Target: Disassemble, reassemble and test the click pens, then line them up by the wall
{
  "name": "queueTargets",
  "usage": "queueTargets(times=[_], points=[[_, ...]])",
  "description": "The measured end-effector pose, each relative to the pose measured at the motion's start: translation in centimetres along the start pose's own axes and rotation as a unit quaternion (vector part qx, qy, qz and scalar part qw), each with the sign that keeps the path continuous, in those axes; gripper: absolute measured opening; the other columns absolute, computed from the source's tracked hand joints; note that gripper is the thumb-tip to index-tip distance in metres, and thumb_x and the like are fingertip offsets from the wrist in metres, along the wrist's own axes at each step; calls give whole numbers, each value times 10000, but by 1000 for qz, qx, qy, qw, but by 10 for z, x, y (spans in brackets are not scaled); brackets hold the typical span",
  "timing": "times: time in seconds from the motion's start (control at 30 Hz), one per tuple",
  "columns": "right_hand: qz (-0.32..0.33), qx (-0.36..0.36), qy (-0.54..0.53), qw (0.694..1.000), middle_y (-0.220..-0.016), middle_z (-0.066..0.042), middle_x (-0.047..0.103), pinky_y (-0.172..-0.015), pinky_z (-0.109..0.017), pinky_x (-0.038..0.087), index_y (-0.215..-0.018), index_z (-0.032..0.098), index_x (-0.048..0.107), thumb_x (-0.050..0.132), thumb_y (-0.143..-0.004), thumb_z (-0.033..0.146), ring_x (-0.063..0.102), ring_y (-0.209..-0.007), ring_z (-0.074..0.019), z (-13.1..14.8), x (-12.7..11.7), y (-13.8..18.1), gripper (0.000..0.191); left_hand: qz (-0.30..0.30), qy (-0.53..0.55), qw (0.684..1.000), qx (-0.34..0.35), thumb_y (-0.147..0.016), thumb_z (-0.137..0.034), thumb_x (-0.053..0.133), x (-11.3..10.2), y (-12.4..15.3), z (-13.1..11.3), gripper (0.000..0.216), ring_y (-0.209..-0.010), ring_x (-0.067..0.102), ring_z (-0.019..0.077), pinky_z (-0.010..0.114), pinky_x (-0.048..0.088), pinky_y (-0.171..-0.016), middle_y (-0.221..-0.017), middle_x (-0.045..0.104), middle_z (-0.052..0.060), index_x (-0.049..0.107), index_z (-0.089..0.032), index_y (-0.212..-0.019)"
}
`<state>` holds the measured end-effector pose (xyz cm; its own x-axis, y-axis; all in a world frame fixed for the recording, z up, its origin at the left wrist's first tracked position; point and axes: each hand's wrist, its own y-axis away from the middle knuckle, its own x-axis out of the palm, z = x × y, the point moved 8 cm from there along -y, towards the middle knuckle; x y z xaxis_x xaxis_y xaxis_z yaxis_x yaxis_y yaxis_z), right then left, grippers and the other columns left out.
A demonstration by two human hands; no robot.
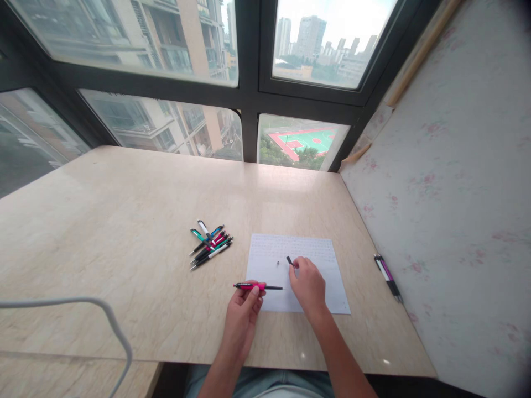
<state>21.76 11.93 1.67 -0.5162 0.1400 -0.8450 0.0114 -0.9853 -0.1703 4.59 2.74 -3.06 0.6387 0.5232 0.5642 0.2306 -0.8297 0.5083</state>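
Observation:
My left hand is closed around a pink pen, held level with its bare dark front end pointing right over the paper. Between the fingertips of my right hand is a short black pen grip, just above the sheet. Beneath both hands lies a white sheet of paper with rows of handwriting near its top. A tiny metallic piece, perhaps a pen tip, rests on the sheet left of my right hand.
A loose pile of several pens in different colours lies left of the paper. Two more pens rest along the patterned wall at the right. A grey cable curves over the left front of the stone-like tabletop. Windows stand behind.

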Motion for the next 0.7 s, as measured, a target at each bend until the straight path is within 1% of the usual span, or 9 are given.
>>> queueTargets(times=[0.07, 0.13, 0.2, 0.27, 0.33, 0.43, 0.57, 0.7], points=[[19, 15, -73, 997, -775, -51, 635, -585, -272, 413, -822, 206, 593, 532, -841, 230, 586, -693, -184, -10, -6, 4, 68, -5, 1, 1000, -3, -687, -221, 802, 0, 0, 0, 298, -774, 660, 115, 180, 516, -666, -918, 725, 69, 658, -146, -938], [62, 21, -172, 983, -764, -42, 654, -596, -280, 448, -876, 201, 613, 549, -842, 269, 602, -669, -180, -16, -9, 11, 99, -14, 2, 1000, -7, -676, -219, 810, 0, -1, 1, 304, -765, 662, 118, 180, 515, -658, -912, 726, 69, 658, -146, -929], [104, 27, -262, 959, -807, -53, 673, -581, -272, 472, -940, 198, 637, 569, -839, 311, 628, -719, -192, -21, -12, 22, 166, -18, 3, 1000, -8, -673, -215, 811, 0, -1, 2, 305, -760, 664, 119, 183, 515, -656, -914, 726, 71, 658, -148, -928], [127, 32, -306, 943, -868, -69, 683, -572, -264, 483, -948, 197, 660, 580, -838, 339, 640, -785, -205, -24, -18, 31, 196, -14, 1, 1000, -7, -684, -212, 804, 2, -1, 2, 301, -765, 664, 120, 187, 516, -663, -927, 725, 75, 655, -150, -938], [136, 29, -319, 938, -894, -72, 685, -583, -263, 490, -928, 199, 675, 584, -840, 342, 640, -815, -207, -25, -23, 38, 192, -11, -3, 1000, -7, -686, -211, 803, 4, 0, 3, 308, -774, 663, 122, 189, 515, -666, -936, 723, 76, 653, -152, -948], [140, 10, -321, 937, -882, -63, 680, -590, -258, 494, -919, 206, 682, 584, -842, 327, 636, -818, -200, -20, -30, 42, 173, -10, -12, 1000, -5, -680, -211, 808, 5, 1, 5, 317, -782, 662, 123, 189, 513, -665, -942, 721, 76, 651, -154, -950], [126, -20, -316, 940, -867, -57, 673, -580, -251, 493, -914, 208, 683, 575, -845, 299, 628, -786, -184, -8, -33, 42, 157, -2, -19, 1000, -4, -684, -223, 803, 8, 3, 7, 313, -769, 663, 126, 199, 506, -672, -948, 721, 79, 653, -155, -950], [113, -42, -314, 942, -875, -55, 670, -578, -246, 496, -926, 210, 680, 555, -850, 273, 623, -778, -172, 3, -32, 43, 159, 19, -27, 999, -12, -666, -249, 812, 15, 7, 10, 318, -765, 660, 128, 206, 493, -684, -937, 725, 77, 665, -158, -934]])
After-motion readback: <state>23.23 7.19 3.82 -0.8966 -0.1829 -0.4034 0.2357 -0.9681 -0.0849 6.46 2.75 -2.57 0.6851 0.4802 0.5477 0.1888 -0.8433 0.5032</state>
